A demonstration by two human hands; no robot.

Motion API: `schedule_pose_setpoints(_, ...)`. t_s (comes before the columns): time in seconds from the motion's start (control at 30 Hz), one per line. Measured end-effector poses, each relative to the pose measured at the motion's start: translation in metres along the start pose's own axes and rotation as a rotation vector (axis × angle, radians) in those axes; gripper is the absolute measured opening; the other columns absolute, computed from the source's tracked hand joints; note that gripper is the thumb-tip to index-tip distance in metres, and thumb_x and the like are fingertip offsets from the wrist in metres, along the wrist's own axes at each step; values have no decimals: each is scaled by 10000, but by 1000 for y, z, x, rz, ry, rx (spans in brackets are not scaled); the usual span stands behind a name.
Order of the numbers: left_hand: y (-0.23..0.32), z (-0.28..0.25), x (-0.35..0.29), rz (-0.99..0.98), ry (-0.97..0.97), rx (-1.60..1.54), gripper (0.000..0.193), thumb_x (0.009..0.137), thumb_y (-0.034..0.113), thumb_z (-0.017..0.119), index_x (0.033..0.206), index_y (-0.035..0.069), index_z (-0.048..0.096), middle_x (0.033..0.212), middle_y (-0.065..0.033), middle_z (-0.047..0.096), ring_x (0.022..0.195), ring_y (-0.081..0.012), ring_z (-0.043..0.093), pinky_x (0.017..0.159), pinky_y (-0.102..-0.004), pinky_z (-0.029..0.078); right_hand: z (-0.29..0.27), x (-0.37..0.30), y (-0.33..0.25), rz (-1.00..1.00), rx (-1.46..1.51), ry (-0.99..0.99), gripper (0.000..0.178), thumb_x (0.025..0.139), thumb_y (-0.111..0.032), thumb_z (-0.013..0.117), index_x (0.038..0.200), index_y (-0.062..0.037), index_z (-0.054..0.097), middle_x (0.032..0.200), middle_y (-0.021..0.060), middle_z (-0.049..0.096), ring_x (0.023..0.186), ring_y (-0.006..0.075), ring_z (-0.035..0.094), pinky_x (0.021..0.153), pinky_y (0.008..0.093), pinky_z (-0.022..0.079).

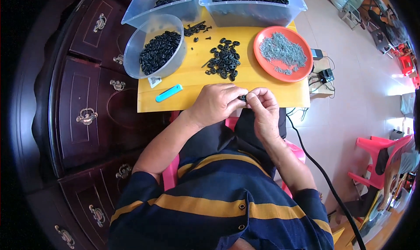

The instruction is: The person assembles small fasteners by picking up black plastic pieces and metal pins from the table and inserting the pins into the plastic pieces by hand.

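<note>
Just over the near edge of the yellow table (197,86), my two hands meet around a small black oval part (242,98). My left hand (217,102) pinches it from the left between thumb and fingers. From the right, the fingertips of my right hand (264,107) close at the part's other end; whether they also hold a thin pin is too small to make out. Beyond my hands lies a loose pile of black oval parts with holes (225,59). An orange plate (258,59) to the right carries many thin silvery metal pins (283,51).
A round clear tub (175,64) of black parts stands at the left, near a blue utility knife (169,93). Two clear bins (249,19) of black parts sit at the back. Dark drawers (87,88) flank the left; a black cable (323,175) runs along the right.
</note>
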State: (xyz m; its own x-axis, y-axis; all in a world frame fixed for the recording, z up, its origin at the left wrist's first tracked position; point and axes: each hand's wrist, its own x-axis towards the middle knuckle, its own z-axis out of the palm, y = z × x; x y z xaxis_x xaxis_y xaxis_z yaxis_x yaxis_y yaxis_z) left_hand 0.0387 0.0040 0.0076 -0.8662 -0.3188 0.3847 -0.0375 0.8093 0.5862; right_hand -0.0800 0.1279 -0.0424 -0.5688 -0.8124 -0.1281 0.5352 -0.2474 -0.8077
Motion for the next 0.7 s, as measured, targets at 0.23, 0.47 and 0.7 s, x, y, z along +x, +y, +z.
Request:
schedule_pose_setpoints(0.23, -7, -10, 6, -162, -48, -154, 245, 802, 53, 767, 1032, 34, 682, 777, -87, 661, 639, -180, 641, 590, -300, 512, 6, 16, 8, 39, -3, 7, 60, 942, -30, 660, 974, -44, 611, 871, -17, 620, 800, 52, 559, 748, 204, 460)
schedule_pose_setpoints(0.47, -6, -31, 7, -345, -175, -301, 105, 830, 25, 705, 935, 31, 714, 733, -46, 658, 601, -100, 588, 567, -258, 475, 4, 8, 0, 156, -37, -97, 67, 951, -44, 654, 992, -39, 600, 920, 3, 641, 842, 71, 598, 797, 220, 487)
schedule_pose_setpoints(0.7, -42, -135, 75, -358, 322, 195, 284, 864, 15, 667, 1146, 43, 686, 891, -29, 704, 752, -62, 607, 671, -243, 508, 4, 2, -13, 301, 39, -196, 44, 972, -63, 619, 993, -35, 593, 920, 40, 668, 854, 105, 627, 831, 259, 508)
